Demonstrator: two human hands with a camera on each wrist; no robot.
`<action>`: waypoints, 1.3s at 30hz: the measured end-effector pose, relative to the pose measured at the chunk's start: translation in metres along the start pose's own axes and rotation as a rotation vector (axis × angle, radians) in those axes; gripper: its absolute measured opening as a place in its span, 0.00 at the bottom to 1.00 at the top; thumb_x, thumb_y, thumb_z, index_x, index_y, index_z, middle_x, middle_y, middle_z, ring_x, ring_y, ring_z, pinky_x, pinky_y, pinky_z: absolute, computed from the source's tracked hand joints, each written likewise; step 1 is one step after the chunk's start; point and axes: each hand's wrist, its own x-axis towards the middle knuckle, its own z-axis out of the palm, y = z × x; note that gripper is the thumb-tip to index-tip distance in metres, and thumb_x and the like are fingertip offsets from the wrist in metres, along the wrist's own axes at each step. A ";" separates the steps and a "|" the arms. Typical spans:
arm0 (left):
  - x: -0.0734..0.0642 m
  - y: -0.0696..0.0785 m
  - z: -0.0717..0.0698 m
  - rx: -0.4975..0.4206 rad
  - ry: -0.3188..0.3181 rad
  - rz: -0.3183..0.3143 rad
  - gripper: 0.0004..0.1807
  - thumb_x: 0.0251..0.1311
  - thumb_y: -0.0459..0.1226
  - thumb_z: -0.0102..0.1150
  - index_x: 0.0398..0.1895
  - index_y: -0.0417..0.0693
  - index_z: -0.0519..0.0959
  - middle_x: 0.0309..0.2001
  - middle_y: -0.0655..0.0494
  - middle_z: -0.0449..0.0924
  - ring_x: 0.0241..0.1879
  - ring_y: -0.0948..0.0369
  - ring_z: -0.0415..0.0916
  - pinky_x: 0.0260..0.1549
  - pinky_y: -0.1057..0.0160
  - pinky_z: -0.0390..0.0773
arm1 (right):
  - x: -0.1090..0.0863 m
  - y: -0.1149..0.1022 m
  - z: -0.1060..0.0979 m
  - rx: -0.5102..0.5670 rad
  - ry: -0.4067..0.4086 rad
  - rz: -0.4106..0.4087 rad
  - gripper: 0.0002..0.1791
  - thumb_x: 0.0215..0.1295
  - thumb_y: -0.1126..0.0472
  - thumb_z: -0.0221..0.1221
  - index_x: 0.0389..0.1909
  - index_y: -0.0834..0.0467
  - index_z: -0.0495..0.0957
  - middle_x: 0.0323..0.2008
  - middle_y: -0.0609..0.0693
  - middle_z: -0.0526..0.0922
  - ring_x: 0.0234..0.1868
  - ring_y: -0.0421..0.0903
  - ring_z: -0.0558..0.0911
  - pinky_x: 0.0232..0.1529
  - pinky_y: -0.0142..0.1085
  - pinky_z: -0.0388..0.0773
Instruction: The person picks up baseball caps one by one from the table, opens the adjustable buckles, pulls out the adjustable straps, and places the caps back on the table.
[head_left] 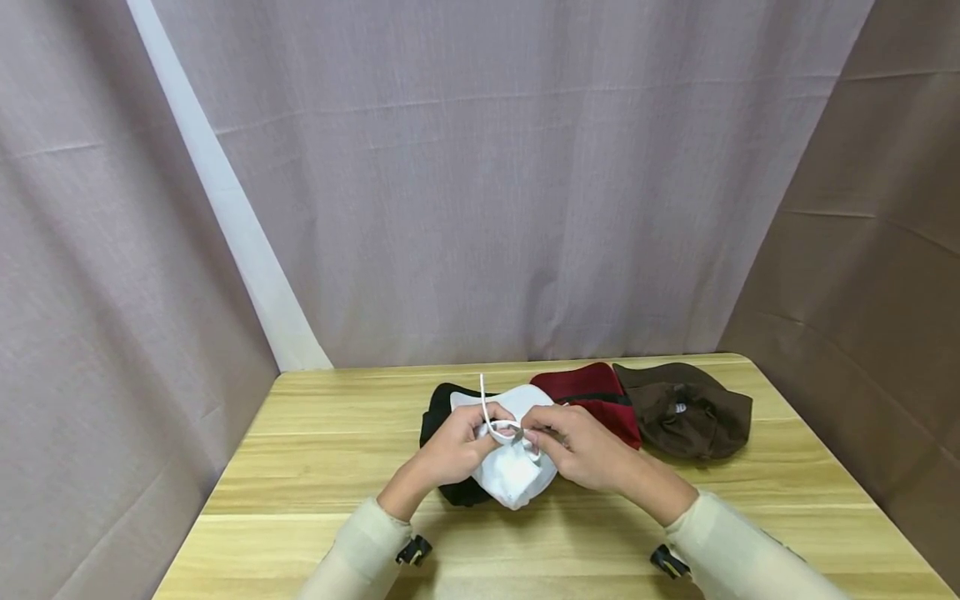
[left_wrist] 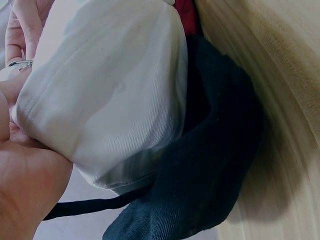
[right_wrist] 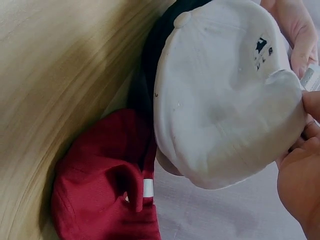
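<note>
A white baseball cap (head_left: 512, 482) is held up between both hands, over a black cap (head_left: 452, 493). My left hand (head_left: 455, 443) grips its back edge, where a narrow white strap (head_left: 483, 398) loops upward with a loose end. My right hand (head_left: 583, 443) pinches the strap area from the other side, thumb and fingers closed together. A small metal buckle (left_wrist: 21, 64) shows beside the fingertips in the left wrist view. Small dark marks appear on the white cap (right_wrist: 220, 100) in the right wrist view. Exactly how the strap runs through the buckle is hidden by fingers.
Right of the white cap lies a red cap (head_left: 588, 385) with a dark band, overlapping a brown cap (head_left: 693, 417) further right. All rest on a wooden table (head_left: 337, 467). Grey curtains (head_left: 487, 208) hang behind and at the sides.
</note>
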 end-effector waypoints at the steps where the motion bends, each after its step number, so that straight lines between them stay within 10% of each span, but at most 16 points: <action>1: 0.000 0.000 0.000 0.000 0.000 -0.001 0.06 0.73 0.31 0.60 0.46 0.41 0.85 0.45 0.45 0.89 0.43 0.71 0.80 0.43 0.71 0.81 | 0.000 0.000 0.000 -0.001 0.001 0.005 0.07 0.74 0.66 0.63 0.42 0.48 0.83 0.33 0.40 0.85 0.35 0.30 0.78 0.38 0.30 0.79; 39: 0.000 0.002 -0.003 0.008 0.003 -0.001 0.07 0.73 0.31 0.60 0.47 0.42 0.86 0.46 0.45 0.89 0.44 0.71 0.80 0.45 0.70 0.81 | 0.001 0.000 0.000 0.021 -0.003 0.013 0.07 0.73 0.65 0.64 0.43 0.48 0.84 0.38 0.39 0.87 0.40 0.32 0.81 0.42 0.32 0.83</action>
